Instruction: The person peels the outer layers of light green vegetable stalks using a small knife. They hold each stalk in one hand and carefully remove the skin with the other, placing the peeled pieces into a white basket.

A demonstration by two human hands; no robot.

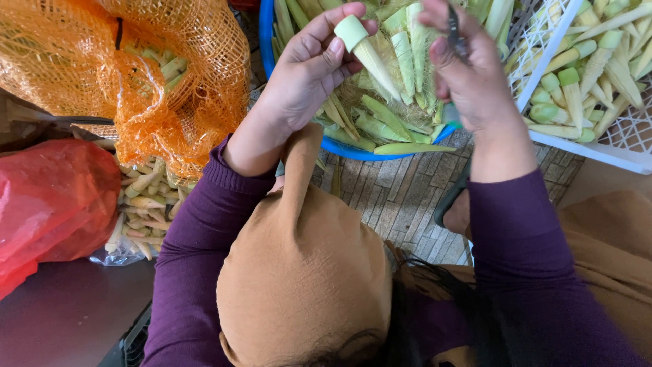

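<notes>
My left hand (314, 64) grips a baby corn (369, 54), pale yellow with a light green cut base, tip pointing down-right. My right hand (468, 71) is closed around a small knife (456, 37) with a dark blade and a green handle end showing below the palm. Both hands hover over a blue basin (353, 148) full of green husks and corn silk. The two hands are close together but apart.
A white slatted crate (598, 151) at the right holds several peeled baby corns. An orange mesh sack (149, 75) of unpeeled corn sits at the left, over a clear bag of baby corn (139, 204). A red plastic bag (47, 204) lies far left. Tiled floor lies below.
</notes>
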